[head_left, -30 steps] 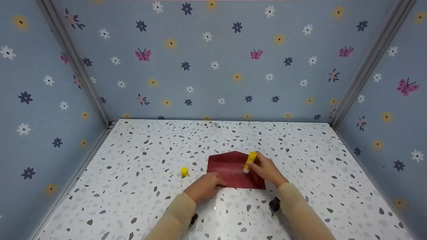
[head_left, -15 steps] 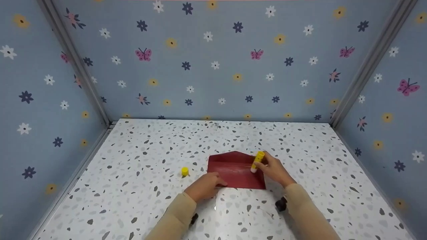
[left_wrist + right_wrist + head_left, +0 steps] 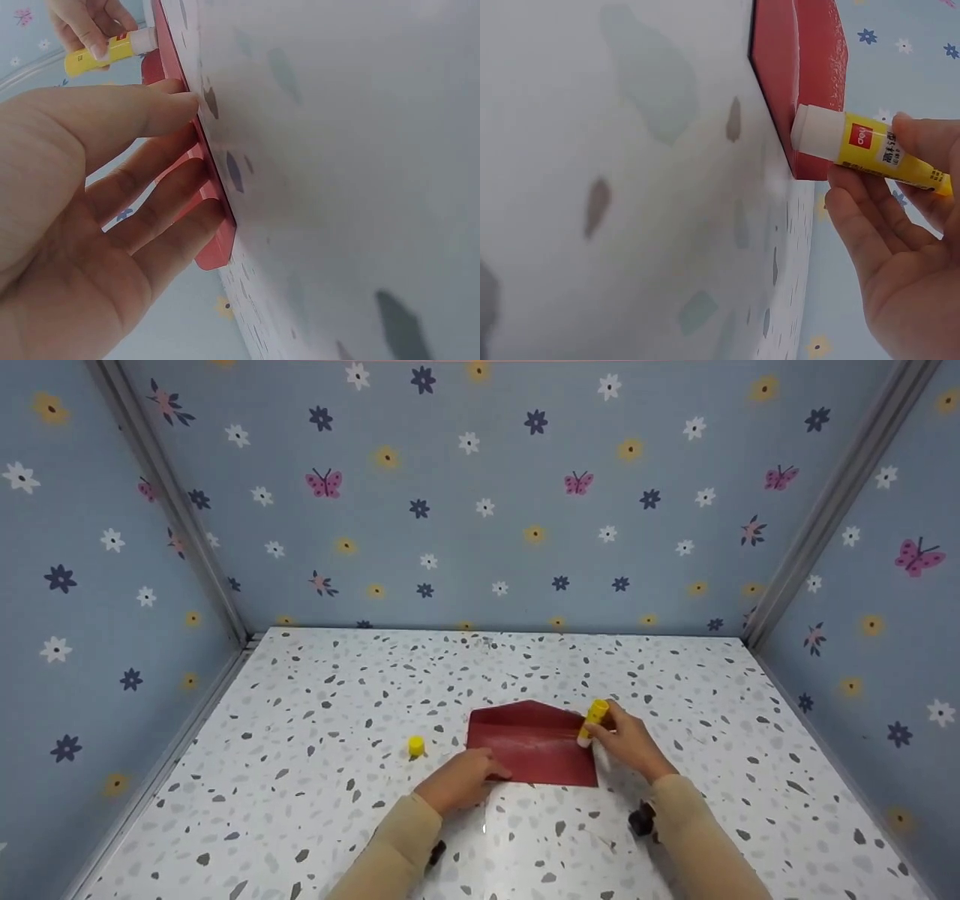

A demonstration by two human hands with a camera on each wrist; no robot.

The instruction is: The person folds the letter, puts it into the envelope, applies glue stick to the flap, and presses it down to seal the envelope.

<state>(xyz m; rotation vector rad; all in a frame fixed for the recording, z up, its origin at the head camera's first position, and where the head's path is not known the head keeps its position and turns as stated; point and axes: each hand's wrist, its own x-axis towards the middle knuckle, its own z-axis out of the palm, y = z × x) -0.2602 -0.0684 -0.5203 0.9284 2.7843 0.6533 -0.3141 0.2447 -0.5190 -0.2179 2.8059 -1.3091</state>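
A red envelope (image 3: 536,754) lies on the speckled table with its pointed flap folded out toward the back. My left hand (image 3: 459,781) rests on its lower left edge, fingers fairly straight and spread across the paper in the left wrist view. Between thumb and fingers my right hand (image 3: 631,744) grips a yellow glue stick (image 3: 595,720), tilted, its white end down at the envelope's right side. In the right wrist view that white end (image 3: 819,132) meets the red paper near the edge, and a red label shows on the barrel. A pale streak runs along the envelope's fold.
A small yellow cap (image 3: 415,746) stands on the table (image 3: 322,780) left of the envelope. Blue flowered panels (image 3: 480,495) rise behind and on both sides. Black wrist-camera parts (image 3: 642,819) show beside the sleeves.
My right hand has slid the glue stick rightward along the envelope, from right of the middle to its right edge. The left hand and the envelope have stayed put.
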